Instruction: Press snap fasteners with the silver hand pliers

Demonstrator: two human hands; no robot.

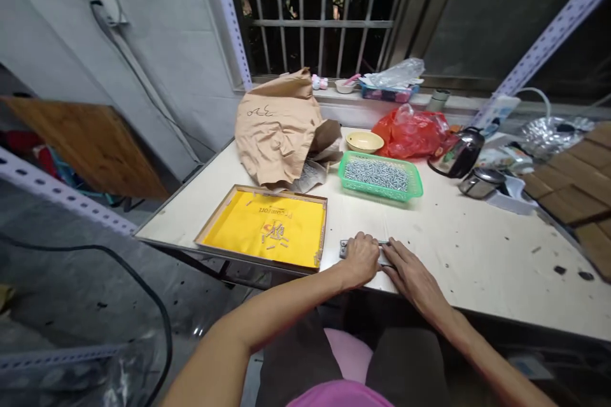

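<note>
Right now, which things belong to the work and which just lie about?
Work: metal piece under left hand and right hand; probably green basket of small metal parts, yellow-lined tray.

Apparently lying about: red bag, kettle, cream bowl.

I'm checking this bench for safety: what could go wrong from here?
The left hand and right hand are both at the metal part, so a finger might get pinched. The tray sits by the table's near edge; the left forearm could bump it and spill its small pieces.
</note>
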